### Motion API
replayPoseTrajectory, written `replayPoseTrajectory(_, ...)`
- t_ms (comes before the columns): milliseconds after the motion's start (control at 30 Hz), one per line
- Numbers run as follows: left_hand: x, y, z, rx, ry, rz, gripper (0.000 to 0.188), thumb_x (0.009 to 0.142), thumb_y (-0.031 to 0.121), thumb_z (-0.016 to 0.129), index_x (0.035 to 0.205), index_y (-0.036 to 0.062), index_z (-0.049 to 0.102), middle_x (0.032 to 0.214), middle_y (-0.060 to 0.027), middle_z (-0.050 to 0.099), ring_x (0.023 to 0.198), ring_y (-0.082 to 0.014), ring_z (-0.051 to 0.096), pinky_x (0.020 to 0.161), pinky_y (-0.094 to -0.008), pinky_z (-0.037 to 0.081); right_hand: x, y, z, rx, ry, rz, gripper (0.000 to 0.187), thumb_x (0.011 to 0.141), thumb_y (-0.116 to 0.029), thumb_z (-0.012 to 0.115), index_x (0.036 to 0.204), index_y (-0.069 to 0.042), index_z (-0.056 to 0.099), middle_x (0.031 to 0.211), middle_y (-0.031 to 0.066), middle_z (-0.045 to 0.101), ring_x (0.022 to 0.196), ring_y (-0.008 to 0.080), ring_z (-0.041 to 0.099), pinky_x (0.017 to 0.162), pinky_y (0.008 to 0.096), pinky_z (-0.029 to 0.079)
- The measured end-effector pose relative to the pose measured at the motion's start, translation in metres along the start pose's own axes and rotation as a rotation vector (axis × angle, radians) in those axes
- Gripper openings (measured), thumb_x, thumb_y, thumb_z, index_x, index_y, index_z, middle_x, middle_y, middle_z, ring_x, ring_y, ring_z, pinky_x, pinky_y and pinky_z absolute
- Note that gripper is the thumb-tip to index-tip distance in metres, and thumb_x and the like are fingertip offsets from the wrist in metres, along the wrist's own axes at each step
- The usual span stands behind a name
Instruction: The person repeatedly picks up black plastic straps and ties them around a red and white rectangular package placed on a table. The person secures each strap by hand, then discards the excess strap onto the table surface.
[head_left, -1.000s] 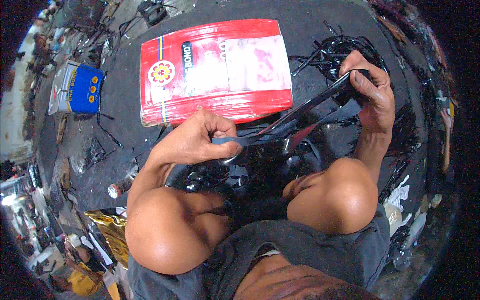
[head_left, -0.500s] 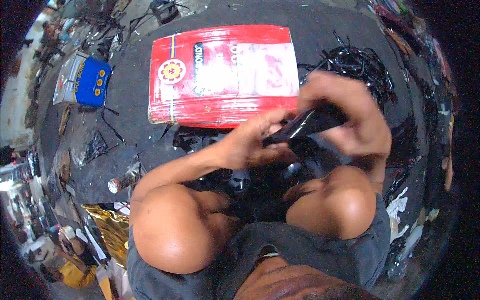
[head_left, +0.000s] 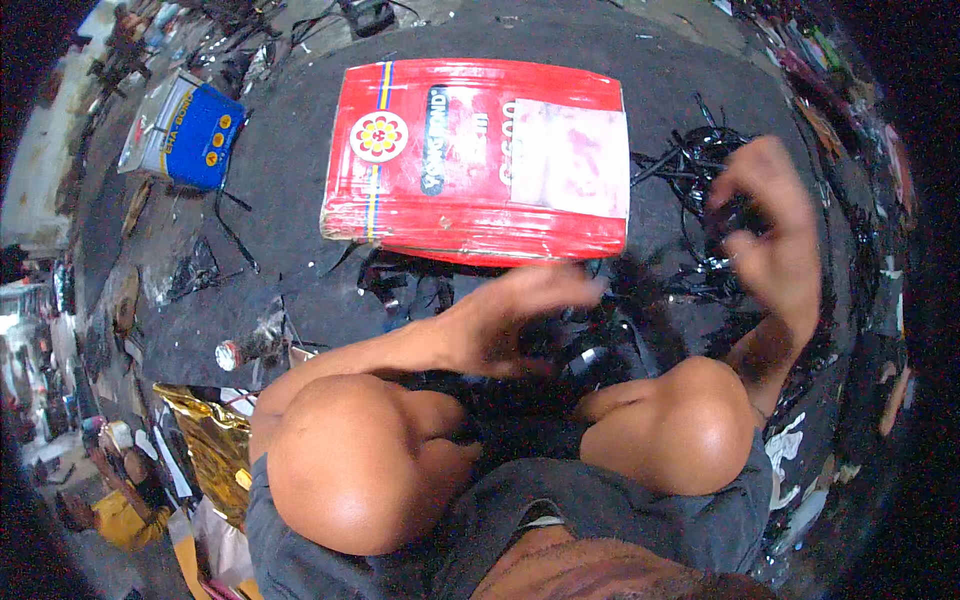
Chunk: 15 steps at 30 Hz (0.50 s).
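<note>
My left hand (head_left: 515, 315) is over the gap between my knees, just below the red can. Its thumb and fingers are apart, with nothing clearly held in them. Glossy black material (head_left: 630, 335), its shape hard to make out, lies below and right of that hand. To the right, my right hand (head_left: 775, 225) is raised over a tangled heap of black strips (head_left: 700, 160). Its fingers are curved and spread apart from the thumb, somewhat blurred, and dark strips show through the gap. The large red rectangular can (head_left: 470, 160) lies on its side ahead of me.
A blue and silver tin (head_left: 195, 135) stands at the far left. A small clear jar or bottle (head_left: 240, 352) lies beside my left knee, near a gold foil sheet (head_left: 215, 450). Black scraps (head_left: 190, 270) litter the dark floor mat (head_left: 290, 200).
My hands have come apart: the right moved right to the strip heap, while the left stayed near the middle. The glossy black piece between them is no longer held up. The view has shifted slightly.
</note>
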<state>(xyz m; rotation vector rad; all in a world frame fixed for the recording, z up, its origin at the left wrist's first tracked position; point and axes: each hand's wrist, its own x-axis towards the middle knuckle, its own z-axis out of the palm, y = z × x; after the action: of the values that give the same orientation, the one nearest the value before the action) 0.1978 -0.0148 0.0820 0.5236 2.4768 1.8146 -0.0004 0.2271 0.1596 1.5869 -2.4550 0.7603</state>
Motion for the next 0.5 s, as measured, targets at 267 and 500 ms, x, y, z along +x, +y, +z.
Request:
replayPoseTrajectory(267,0.039,-0.051,0.017,-0.157,0.303,-0.103,0.074,0.078,0.01,0.079,0.142,0.0067,0.043,0.114,-0.0103,0.059,0.106,-0.018,0.058,0.098,-0.0344,0.047,0.049,-0.027,0.042,0.306,-0.243,-0.108,0.027,0.06,-0.006,0.078,0.082,-0.006,0.062,0.09,0.0104,0.06,0.08,0.027,0.065,0.072,0.0363,0.051)
replayPoseTrajectory(500,-0.057,-0.057,-0.158,0.147,0.376,-0.474,0.014,0.092,0.017,0.067,0.087,0.0037,0.067,0.071,0.0001,0.064,0.067,-0.0067,0.06,0.058,-0.0241,0.049,0.044,0.083,0.068,0.644,-0.318,0.32,0.021,0.081,-0.022,0.076,0.081,-0.004,0.066,0.068,-0.0038,0.057,0.065,0.0065,0.05,0.06,0.0248,0.039)
